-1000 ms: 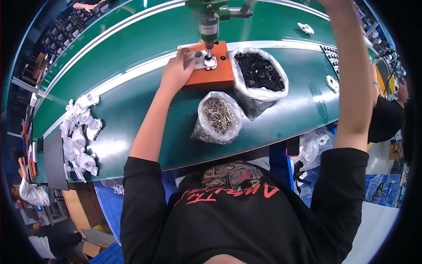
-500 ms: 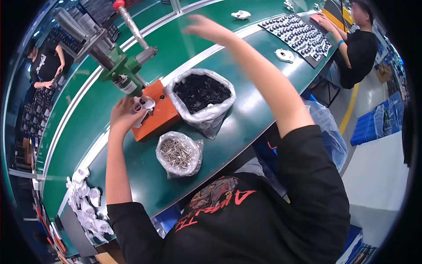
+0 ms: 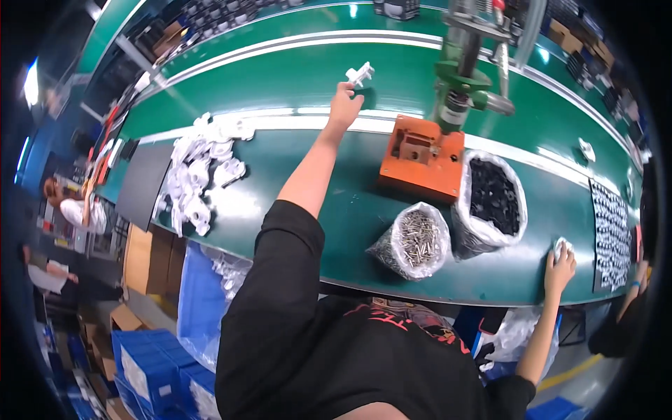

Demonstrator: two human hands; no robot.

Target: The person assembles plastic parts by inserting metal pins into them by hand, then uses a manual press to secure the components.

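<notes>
My left hand [image 3: 345,107] reaches over the far green belt. Its thumb and fingers are apart, and a fingertip is against or just beside a white plastic part [image 3: 360,74]; I cannot tell whether they touch. At the right, my right hand [image 3: 560,269] has its fingers closed over another white plastic part [image 3: 562,245], which they partly cover, near the table's front edge. Between my arms stands a green lever press [image 3: 458,98] over an orange fixture block [image 3: 423,171]. No white part shows in the block's recess.
A bag of metal pins [image 3: 420,241] and a bag of black pieces [image 3: 493,196] stand in front of the press. White parts are heaped [image 3: 199,168] at the left. A mat with rows of black-and-white pieces [image 3: 611,238] lies at the right, beside a co-worker's arm [image 3: 633,297].
My left hand has left the orange block and moved to the far belt. My right hand has come down from the air onto the white part at the right. The view has swung left.
</notes>
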